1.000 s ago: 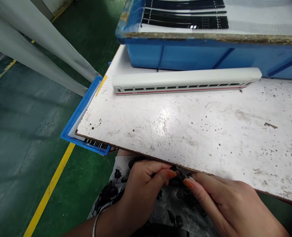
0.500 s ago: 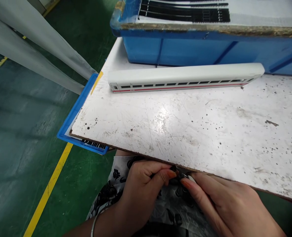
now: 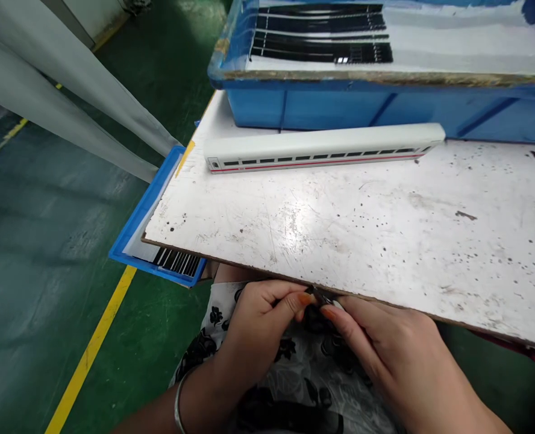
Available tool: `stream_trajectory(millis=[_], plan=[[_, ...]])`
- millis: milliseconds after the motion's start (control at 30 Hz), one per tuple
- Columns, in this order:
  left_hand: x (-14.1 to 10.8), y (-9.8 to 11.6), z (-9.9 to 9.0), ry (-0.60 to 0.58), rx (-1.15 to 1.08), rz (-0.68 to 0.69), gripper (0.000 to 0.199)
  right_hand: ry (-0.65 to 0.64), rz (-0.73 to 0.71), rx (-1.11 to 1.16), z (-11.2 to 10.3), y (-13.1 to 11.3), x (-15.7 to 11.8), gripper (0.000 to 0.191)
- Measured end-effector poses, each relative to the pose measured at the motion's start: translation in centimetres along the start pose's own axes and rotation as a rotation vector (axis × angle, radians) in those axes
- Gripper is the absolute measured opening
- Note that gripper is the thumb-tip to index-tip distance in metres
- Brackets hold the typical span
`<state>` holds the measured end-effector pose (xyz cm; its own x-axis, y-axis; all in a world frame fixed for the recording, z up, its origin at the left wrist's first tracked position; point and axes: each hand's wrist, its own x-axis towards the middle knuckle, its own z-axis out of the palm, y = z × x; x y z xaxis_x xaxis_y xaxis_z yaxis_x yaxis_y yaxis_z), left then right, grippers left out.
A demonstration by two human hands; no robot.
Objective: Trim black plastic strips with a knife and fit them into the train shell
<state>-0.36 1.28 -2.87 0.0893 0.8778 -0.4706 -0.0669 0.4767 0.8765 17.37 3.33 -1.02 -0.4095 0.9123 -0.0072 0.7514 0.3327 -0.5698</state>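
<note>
At the table's front edge, my left hand pinches a small black piece between thumb and forefinger. My right hand is closed close beside it, thumb and forefinger pressed together on the same dark piece; a bit of something whitish shows by the fingertips. The kind of piece cannot be made out, as fingers cover most of it. Further back on the table lies a white model train car body with dark windows and a red stripe, apart from both hands.
A blue bin stands at the back of the white, scratched table, with black strips on white sheeting. Below the left table corner juts a blue tray holding black strips. Pale fabric hangs at left above the green floor.
The view has shifted slightly, showing more of the bin's strips and the tray. Both hands keep their pinch at the table edge; the train car body stays on the table.
</note>
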Motion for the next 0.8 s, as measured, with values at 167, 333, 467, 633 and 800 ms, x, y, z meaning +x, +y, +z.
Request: stream_trajectory(millis=[167, 333, 467, 633, 800], plan=[[0.0, -0.4, -0.3, -0.077, -0.204, -0.079, 0.033, -0.024, 0.015, 0.070, -0.4, 0.1, 0.2, 0.055], [-0.1, -0.5, -0.3, -0.103, -0.334, -0.103, 0.032, -0.136, 0.027, 0.223, -0.8, 0.3, -0.3, 0.049], [-0.1, -0.4, -0.3, -0.091, -0.339, -0.140, 0.034, -0.181, 0.051, 0.239, -0.8, 0.4, -0.5, 0.045], [-0.1, -0.2, -0.4, -0.109, -0.355, -0.177, 0.036, -0.183, 0.056, 0.256, -0.9, 0.5, -0.3, 0.045], [-0.7, 0.5, -1.0, -0.133, -0.224, -0.155, 0.035, -0.188, 0.056, 0.361, -0.9, 0.6, -0.2, 0.040]])
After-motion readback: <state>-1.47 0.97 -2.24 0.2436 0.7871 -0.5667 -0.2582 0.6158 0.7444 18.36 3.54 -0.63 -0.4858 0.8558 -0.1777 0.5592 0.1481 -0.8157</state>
